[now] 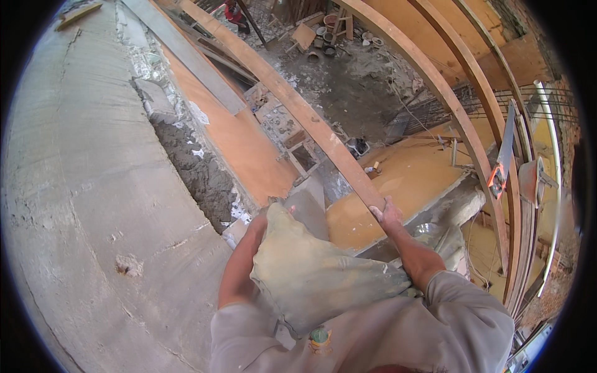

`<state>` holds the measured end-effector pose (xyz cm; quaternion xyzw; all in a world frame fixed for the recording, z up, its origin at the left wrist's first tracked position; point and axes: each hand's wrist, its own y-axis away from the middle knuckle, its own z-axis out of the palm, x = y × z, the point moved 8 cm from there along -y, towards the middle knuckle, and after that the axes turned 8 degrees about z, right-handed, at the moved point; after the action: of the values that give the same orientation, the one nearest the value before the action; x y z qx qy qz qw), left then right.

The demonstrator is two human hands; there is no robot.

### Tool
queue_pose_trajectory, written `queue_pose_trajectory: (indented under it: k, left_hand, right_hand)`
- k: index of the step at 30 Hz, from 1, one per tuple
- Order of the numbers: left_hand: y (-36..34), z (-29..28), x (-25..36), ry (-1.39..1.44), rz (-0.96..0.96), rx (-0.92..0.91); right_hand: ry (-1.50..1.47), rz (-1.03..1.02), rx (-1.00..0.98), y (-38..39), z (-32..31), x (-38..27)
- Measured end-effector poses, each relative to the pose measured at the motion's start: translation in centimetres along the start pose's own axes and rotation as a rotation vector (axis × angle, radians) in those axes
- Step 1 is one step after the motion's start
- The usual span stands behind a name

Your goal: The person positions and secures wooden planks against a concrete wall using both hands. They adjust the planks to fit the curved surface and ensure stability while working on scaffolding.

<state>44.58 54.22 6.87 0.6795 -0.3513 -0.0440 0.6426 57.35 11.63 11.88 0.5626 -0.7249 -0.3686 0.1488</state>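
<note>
My right hand [387, 216] grips the lower part of a long wooden beam [305, 115] that runs diagonally to the upper left. Below it, a pale olive, crumpled sheet or sack [317, 273] lies between my forearms. My left hand [264, 217] is at that sheet's upper edge, near an orange board [230, 152]; most of its fingers are hidden behind the sheet, so what it holds is unclear.
Concrete [93, 217] with a wet mortar strip [186, 165] fills the left. Curved timbers [454, 105], a handsaw [507, 143] and a white pipe [547, 124] stand right. Below are yellow panels [404, 186], scattered buckets [329, 25] and a person in red [235, 15].
</note>
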Motion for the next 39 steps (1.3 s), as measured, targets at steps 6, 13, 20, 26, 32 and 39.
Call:
queue_pose_trajectory:
  k: [6, 13, 20, 26, 32, 39]
  left_hand:
    - [-1.6, 4.1, -2.6, 0.145, -0.04, -0.087]
    - [0.1, 4.1, -5.0, 0.236, -0.029, -0.139]
    - [-2.0, 5.8, -4.5, 0.308, -0.029, -0.205]
    - [-2.8, 6.9, -2.9, 0.333, -0.062, -0.278]
    - [-2.5, 7.0, -2.2, 0.341, -0.075, -0.317]
    - [-1.3, 7.7, -2.9, 0.363, -0.113, -0.348]
  right_hand:
    - [0.016, 0.0, -0.002, 0.1, 0.7, 0.4]
    - [0.023, -0.107, 0.086, -1.5, 0.5, 0.6]
    - [-0.004, -0.079, 0.025, -5.1, 0.6, -6.5]
    - [0.088, -0.005, 0.026, -5.1, 0.6, -4.9]
    - [0.049, -0.022, 0.045, -5.4, 0.6, -4.8]
    - [-0.001, -0.032, 0.036, -5.3, 0.7, -5.0]
